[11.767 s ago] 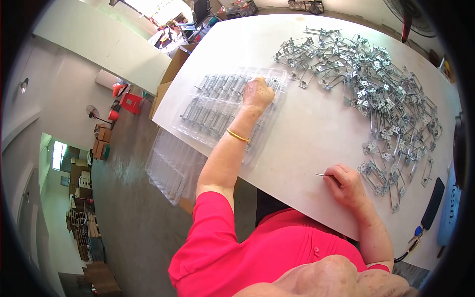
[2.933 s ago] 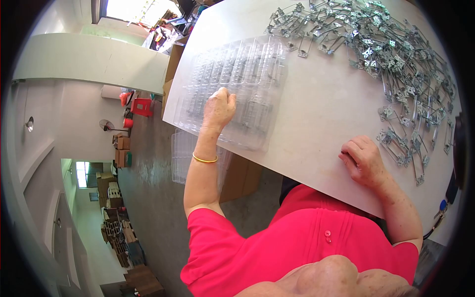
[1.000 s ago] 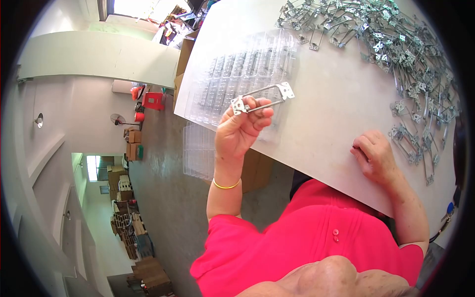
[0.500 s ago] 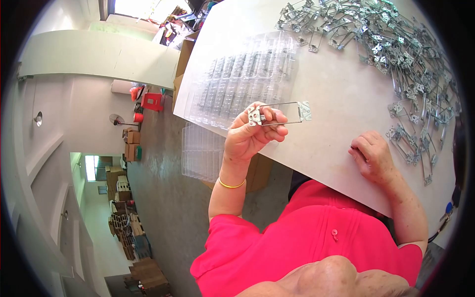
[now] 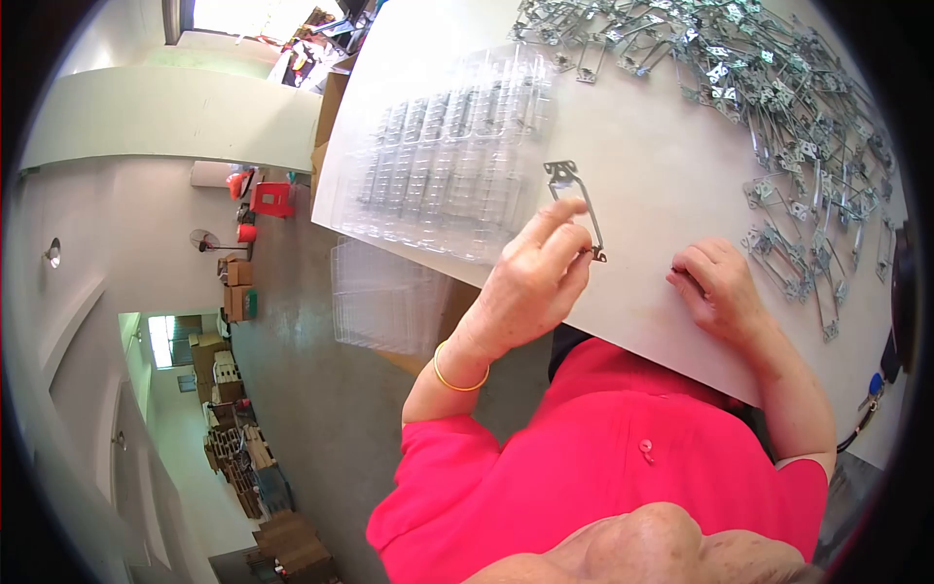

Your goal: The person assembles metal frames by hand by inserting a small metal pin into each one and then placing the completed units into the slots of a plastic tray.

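Observation:
My left hand [image 5: 537, 277] is closed on one end of a metal wire bracket [image 5: 595, 216], a narrow wire frame with a small stamped plate at each end. The bracket is tilted above the white table, its far plate pointing up and away. My right hand [image 5: 718, 292] rests on the table near the front edge, fingers curled together. A tiny dark spot shows at its fingertips, too small to name. Just right of that hand lie loose brackets from a large tangled pile [image 5: 778, 107]. Left of the held bracket stand clear plastic trays [image 5: 448, 146] with rows of compartments.
The white table [image 5: 632, 165] has its front edge close to my body. More clear plastic trays [image 5: 384, 297] stand lower, beside the table. Cardboard boxes [image 5: 236, 292], a red stool [image 5: 272, 199] and a fan [image 5: 204, 240] are across the floor on the left.
My left hand has turned over from palm up to back up and moved right. The bracket has swung from lying crosswise to pointing away. My right hand stays at the table edge.

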A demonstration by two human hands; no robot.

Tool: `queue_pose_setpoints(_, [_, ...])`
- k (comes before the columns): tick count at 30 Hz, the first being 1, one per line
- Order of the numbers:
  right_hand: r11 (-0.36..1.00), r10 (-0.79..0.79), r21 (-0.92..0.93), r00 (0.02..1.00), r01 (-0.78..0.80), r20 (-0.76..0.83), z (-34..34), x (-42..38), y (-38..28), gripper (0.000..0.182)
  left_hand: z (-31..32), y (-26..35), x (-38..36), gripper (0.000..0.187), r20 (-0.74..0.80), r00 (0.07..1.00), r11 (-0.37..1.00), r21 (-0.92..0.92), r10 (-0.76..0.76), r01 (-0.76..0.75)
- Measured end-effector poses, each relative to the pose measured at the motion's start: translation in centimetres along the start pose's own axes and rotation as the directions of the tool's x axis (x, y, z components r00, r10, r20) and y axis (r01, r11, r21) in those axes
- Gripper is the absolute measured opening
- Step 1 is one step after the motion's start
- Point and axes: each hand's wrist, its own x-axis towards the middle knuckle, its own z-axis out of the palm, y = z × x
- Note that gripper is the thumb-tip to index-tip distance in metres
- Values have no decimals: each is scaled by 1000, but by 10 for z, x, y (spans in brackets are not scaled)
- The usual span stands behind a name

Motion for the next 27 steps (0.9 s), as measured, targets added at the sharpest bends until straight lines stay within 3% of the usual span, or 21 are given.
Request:
queue_pose_setpoints(5, [999,7,35,1000,-7,-2,-1,0,1,18,20,11,4,18,-19,996,996,17,91,-91])
queue_pose_setpoints(8, [995,91,38,996,-92,22,0,-4,1,17,27,9,5,19,20,991,991,2,135,-135])
queue_pose_setpoints(9, [893,286,351,958,-280,36,3,-8,2,16,29,8,4,19,79,988,992,-19,129,-128])
queue_pose_setpoints(10, [663,460,618,881,-422,107,4,-11,3,15,33,8,4,19,140,982,992,-43,124,-119])
queue_pose_setpoints(11, [660,478,609,871,-440,111,2,-11,1,15,39,10,3,19,145,981,991,-66,127,-118])
queue_pose_setpoints(13, [417,464,832,872,-367,152,1,-6,-4,13,49,14,1,18,198,966,983,-115,164,-144])
queue_pose_setpoints(15, [366,455,859,874,-359,171,0,-7,-3,10,58,15,0,17,269,948,980,-148,170,-134])
queue_pose_setpoints(17, [225,460,840,814,-494,356,-8,-5,-8,9,63,15,-2,17,339,925,979,-168,170,-118])
queue_pose_setpoints(20, [254,479,826,807,-504,346,-4,-7,-4,9,69,14,-3,22,398,904,983,-144,159,-110])
queue_pose_setpoints(22, [245,492,849,815,-468,307,-2,-8,0,9,70,19,-1,35,307,951,941,-329,25,81])
queue_pose_setpoints(23, [240,503,875,825,-421,259,-1,-9,2,9,75,17,-2,35,307,951,939,-333,22,86])
queue_pose_setpoints(25, [244,510,885,829,-397,231,0,-8,7,10,86,10,-7,47,319,938,638,-696,-135,329])
queue_pose_setpoints(26, [255,521,877,822,-408,231,0,-7,6,10,90,9,-9,50,334,930,549,-754,-155,362])
queue_pose_setpoints(27, [264,532,868,814,-420,232,-1,-6,6,10,90,7,-9,50,337,928,546,-753,-158,366])
